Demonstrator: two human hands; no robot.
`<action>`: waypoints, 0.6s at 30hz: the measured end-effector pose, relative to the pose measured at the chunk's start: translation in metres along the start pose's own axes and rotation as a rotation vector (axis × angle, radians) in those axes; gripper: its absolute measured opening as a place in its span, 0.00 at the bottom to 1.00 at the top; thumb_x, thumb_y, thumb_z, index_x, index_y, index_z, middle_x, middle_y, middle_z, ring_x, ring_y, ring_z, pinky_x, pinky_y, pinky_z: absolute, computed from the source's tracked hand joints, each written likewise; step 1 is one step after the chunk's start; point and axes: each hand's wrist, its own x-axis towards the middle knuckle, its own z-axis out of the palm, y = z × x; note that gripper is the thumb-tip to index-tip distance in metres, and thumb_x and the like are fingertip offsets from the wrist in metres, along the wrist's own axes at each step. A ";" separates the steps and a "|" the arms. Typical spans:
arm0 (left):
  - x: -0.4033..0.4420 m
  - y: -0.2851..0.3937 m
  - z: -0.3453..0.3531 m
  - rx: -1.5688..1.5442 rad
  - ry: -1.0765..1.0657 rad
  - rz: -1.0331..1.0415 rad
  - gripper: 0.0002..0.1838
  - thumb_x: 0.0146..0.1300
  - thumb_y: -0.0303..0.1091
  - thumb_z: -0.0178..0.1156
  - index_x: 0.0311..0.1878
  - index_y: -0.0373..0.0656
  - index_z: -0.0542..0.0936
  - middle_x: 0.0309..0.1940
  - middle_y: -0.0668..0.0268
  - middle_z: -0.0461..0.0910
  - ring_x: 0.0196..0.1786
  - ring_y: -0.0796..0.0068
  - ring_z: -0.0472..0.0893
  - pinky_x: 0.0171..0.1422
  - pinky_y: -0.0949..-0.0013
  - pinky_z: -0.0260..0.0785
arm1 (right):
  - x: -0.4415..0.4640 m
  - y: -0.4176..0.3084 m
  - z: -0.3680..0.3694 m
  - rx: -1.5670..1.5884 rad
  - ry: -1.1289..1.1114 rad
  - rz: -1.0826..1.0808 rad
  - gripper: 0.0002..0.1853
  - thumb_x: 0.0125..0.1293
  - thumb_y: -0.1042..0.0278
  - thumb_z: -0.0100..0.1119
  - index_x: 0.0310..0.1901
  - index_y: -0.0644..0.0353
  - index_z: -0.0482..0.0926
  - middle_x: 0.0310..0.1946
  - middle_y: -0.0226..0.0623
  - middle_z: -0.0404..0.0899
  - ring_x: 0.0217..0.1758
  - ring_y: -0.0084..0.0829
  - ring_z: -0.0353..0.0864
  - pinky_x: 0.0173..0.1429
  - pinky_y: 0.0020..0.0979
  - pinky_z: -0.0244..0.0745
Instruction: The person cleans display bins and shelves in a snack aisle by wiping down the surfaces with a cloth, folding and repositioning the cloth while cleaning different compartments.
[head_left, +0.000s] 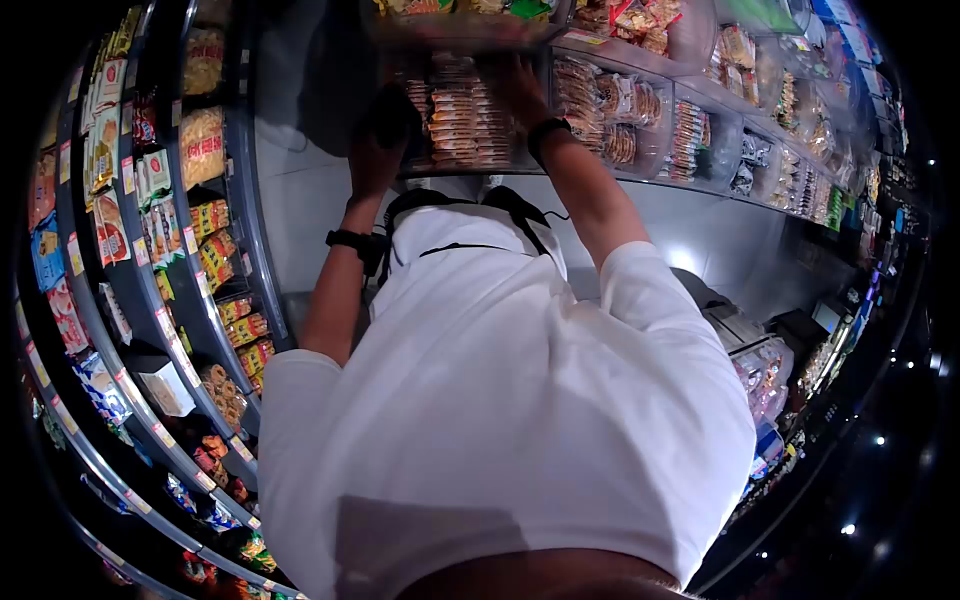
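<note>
A clear bin at the shelf front holds rows of flat, individually wrapped snack packets, standing on edge. On the bin's left side is my left hand, its upper part lost in a dark shape, so its fingers do not show. My right hand reaches in at the right end of the packet rows. Shadow covers its fingertips, and whether they grip a packet cannot be made out. Both wrists wear dark bands.
More clear bins of wrapped snacks run off to the right, with another row above. Shelves of bagged food curve along the left. A pale tiled floor shows between them. Wrapped goods stand at lower right.
</note>
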 end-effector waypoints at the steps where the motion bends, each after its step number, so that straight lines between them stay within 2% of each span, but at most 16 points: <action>1: 0.001 -0.002 0.005 0.070 -0.015 0.127 0.26 0.58 0.39 0.69 0.56 0.34 0.76 0.53 0.47 0.79 0.55 0.47 0.79 0.60 0.54 0.71 | 0.000 -0.004 -0.011 0.018 -0.009 0.005 0.19 0.62 0.68 0.55 0.55 0.61 0.74 0.54 0.52 0.72 0.54 0.57 0.74 0.53 0.54 0.76; 3: 0.003 -0.006 0.000 0.075 -0.014 0.148 0.28 0.56 0.38 0.69 0.58 0.35 0.75 0.52 0.47 0.79 0.55 0.47 0.79 0.60 0.54 0.72 | 0.009 -0.018 -0.022 0.382 -0.135 0.330 0.18 0.65 0.62 0.56 0.56 0.48 0.78 0.56 0.49 0.76 0.54 0.56 0.77 0.55 0.49 0.77; 4: 0.002 -0.010 -0.006 0.088 -0.031 0.189 0.30 0.55 0.37 0.70 0.60 0.36 0.74 0.52 0.47 0.79 0.55 0.47 0.79 0.59 0.53 0.72 | 0.001 0.001 0.002 0.167 -0.135 0.033 0.21 0.64 0.57 0.59 0.58 0.50 0.76 0.51 0.51 0.79 0.52 0.54 0.80 0.56 0.48 0.77; 5: 0.001 -0.015 -0.011 0.091 -0.040 0.187 0.30 0.55 0.37 0.70 0.60 0.36 0.74 0.52 0.47 0.79 0.55 0.47 0.79 0.59 0.53 0.72 | 0.015 -0.035 -0.071 0.168 -0.434 0.239 0.24 0.65 0.56 0.58 0.61 0.53 0.72 0.51 0.52 0.79 0.51 0.56 0.80 0.53 0.50 0.78; 7: 0.002 -0.025 -0.010 0.159 -0.100 0.106 0.30 0.55 0.36 0.70 0.60 0.37 0.73 0.51 0.47 0.79 0.56 0.47 0.79 0.60 0.53 0.72 | 0.007 -0.034 -0.068 0.082 -0.313 0.094 0.26 0.66 0.59 0.55 0.65 0.53 0.68 0.52 0.53 0.79 0.48 0.57 0.82 0.50 0.53 0.79; 8: 0.005 -0.037 -0.008 0.186 -0.130 0.095 0.30 0.56 0.37 0.70 0.61 0.37 0.72 0.51 0.47 0.79 0.55 0.46 0.79 0.60 0.53 0.72 | -0.001 -0.033 -0.064 0.079 -0.205 0.098 0.27 0.66 0.62 0.53 0.67 0.53 0.65 0.52 0.55 0.79 0.42 0.58 0.83 0.45 0.54 0.80; 11: 0.024 -0.063 -0.001 -0.021 -0.208 0.055 0.31 0.57 0.40 0.70 0.60 0.38 0.71 0.51 0.48 0.79 0.54 0.45 0.79 0.58 0.52 0.72 | -0.026 -0.050 -0.087 0.060 -0.291 0.198 0.29 0.65 0.64 0.51 0.69 0.52 0.63 0.49 0.57 0.81 0.40 0.58 0.84 0.43 0.55 0.81; 12: 0.034 -0.074 0.009 -0.071 -0.174 0.047 0.34 0.58 0.43 0.70 0.61 0.36 0.69 0.52 0.46 0.77 0.54 0.42 0.77 0.58 0.51 0.71 | -0.037 -0.051 -0.086 0.052 -0.354 0.212 0.28 0.64 0.66 0.51 0.67 0.53 0.65 0.45 0.57 0.82 0.41 0.58 0.84 0.44 0.55 0.81; 13: 0.047 -0.093 0.024 0.074 -0.127 0.075 0.35 0.57 0.43 0.70 0.61 0.33 0.67 0.52 0.42 0.76 0.55 0.41 0.76 0.59 0.50 0.69 | -0.047 -0.053 -0.085 0.043 -0.418 0.225 0.26 0.63 0.68 0.50 0.65 0.55 0.68 0.40 0.58 0.83 0.42 0.58 0.84 0.45 0.56 0.81; 15: 0.076 -0.087 0.032 -0.002 -0.024 0.244 0.36 0.56 0.42 0.71 0.60 0.30 0.67 0.51 0.40 0.74 0.55 0.39 0.75 0.60 0.49 0.68 | -0.068 -0.056 -0.074 -0.015 -0.522 0.251 0.25 0.62 0.69 0.50 0.62 0.56 0.71 0.40 0.57 0.83 0.43 0.57 0.84 0.46 0.55 0.81; 18: 0.099 -0.073 0.042 0.109 0.107 0.260 0.35 0.54 0.39 0.72 0.58 0.30 0.67 0.49 0.39 0.74 0.54 0.38 0.75 0.59 0.50 0.68 | -0.082 -0.061 -0.064 0.005 -0.397 0.267 0.23 0.62 0.69 0.50 0.60 0.58 0.72 0.38 0.54 0.83 0.43 0.57 0.83 0.47 0.53 0.81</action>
